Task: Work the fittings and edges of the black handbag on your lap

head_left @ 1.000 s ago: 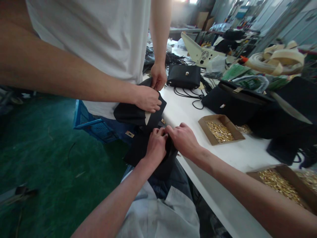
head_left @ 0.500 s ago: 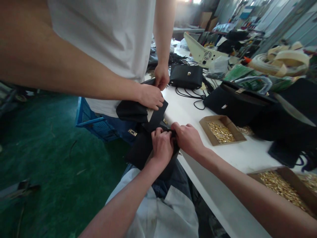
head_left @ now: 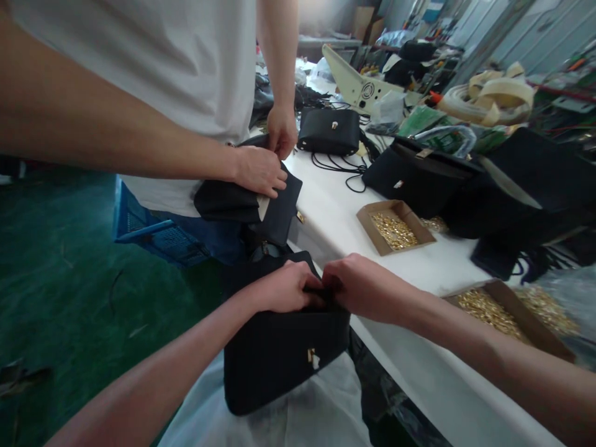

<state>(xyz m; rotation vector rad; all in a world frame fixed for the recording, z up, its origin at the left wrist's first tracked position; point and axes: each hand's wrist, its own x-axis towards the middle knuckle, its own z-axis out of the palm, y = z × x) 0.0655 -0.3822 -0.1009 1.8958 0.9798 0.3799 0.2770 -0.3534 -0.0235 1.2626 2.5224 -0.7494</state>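
Note:
A small black handbag [head_left: 274, 354] with a gold clasp on its front rests on my lap, by the white table's edge [head_left: 410, 366]. My left hand [head_left: 284, 290] and my right hand [head_left: 358, 287] both grip its top edge, fingertips meeting in the middle. Just beyond, a person in a white shirt stands at the table. One of that person's hands [head_left: 258, 171] presses on another black bag [head_left: 246, 205], and the other [head_left: 280, 130] is at its far end.
Two open cardboard boxes of gold metal fittings [head_left: 395, 228] [head_left: 503, 310] lie on the table. Further black bags [head_left: 329, 130] [head_left: 419, 177], cords, coiled beige webbing [head_left: 493, 99] and clutter fill the far side. A blue crate [head_left: 153, 230] stands on the green floor at left.
I have pulled the black bag down and towards me onto my lap, so its front with the gold clasp now shows. Both hands keep hold of its top. The view shifted.

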